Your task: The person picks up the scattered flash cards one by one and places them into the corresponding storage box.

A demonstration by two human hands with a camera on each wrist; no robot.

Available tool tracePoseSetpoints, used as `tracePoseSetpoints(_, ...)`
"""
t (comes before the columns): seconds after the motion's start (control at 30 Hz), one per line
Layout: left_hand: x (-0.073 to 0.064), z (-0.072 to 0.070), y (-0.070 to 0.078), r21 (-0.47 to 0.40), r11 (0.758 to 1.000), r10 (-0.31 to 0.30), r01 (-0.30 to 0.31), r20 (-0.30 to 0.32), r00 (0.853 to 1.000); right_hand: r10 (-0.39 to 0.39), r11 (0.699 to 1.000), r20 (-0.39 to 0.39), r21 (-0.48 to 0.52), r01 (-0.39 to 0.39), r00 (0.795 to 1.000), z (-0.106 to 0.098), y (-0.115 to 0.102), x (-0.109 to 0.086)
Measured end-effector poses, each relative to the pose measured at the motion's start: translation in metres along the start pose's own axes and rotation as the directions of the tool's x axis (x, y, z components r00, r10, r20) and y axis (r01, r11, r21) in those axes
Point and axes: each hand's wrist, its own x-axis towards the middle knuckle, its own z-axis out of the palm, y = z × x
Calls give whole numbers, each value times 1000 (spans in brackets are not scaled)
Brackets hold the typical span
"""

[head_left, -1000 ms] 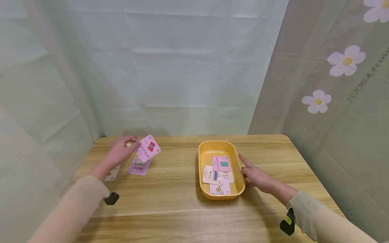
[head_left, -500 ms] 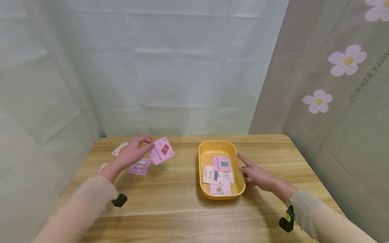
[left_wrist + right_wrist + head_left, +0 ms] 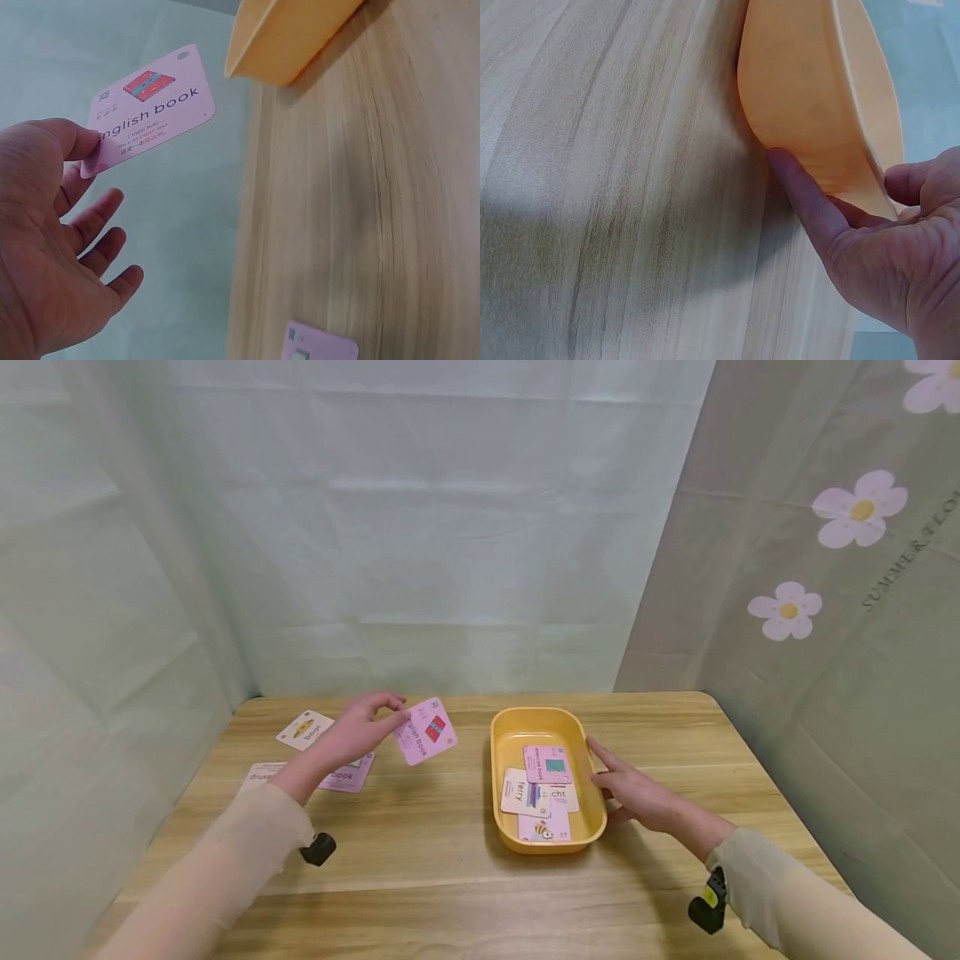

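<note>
My left hand [image 3: 354, 732] pinches a pink "English book" flash card [image 3: 425, 731] between thumb and fingers, above the table and left of the yellow tray [image 3: 507, 828]. In the left wrist view the card [image 3: 154, 109] shows a red book, and the other fingers [image 3: 96, 223] are spread free of it. My right hand [image 3: 637, 795] holds the tray's right side. The right wrist view shows one fingertip at the tray's base and another at its rim. Inside the tray lie several cards, including a pink "exercise book" card [image 3: 547, 763], a "ferry" card [image 3: 522, 793] and a bee card [image 3: 545, 825].
On the left of the wooden table [image 3: 420, 877] lie a "boat" card [image 3: 302, 728], a pink "book" card [image 3: 351, 777] and a white card [image 3: 260, 773], partly covered by my left arm. A pale curtain [image 3: 450, 568] stands behind, and a flowered one [image 3: 787, 552] to the right.
My left hand has carried the "English book" card rightward, closer to the tray, uncovering the "boat" card behind it. My right hand and the tray have stayed in place.
</note>
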Motion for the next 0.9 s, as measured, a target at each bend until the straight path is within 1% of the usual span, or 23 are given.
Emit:
tracePoseSetpoints(0.13,5,6,8,-13,1000,16,-16,14,1000,3,1000,1,-14,-3,1000,0,-1,0)
tracePoseSetpoints(0.27,8,12,16,-6,999,37,-37,26,999,10,1000,-4,-14,-10,1000,0,-1,0)
tracePoseSetpoints(0.57,20,26,26,4,998,66,-66,9,998,8,1000,-3,-5,-8,1000,0,0,0)
tracePoseSetpoints(0.73,26,33,35,-3,997,71,-71,25,997,9,1000,-2,-5,-9,1000,0,0,1)
tracePoseSetpoints(0.9,32,41,45,-9,996,88,-88,37,995,6,1000,-4,0,-6,1000,0,0,1)
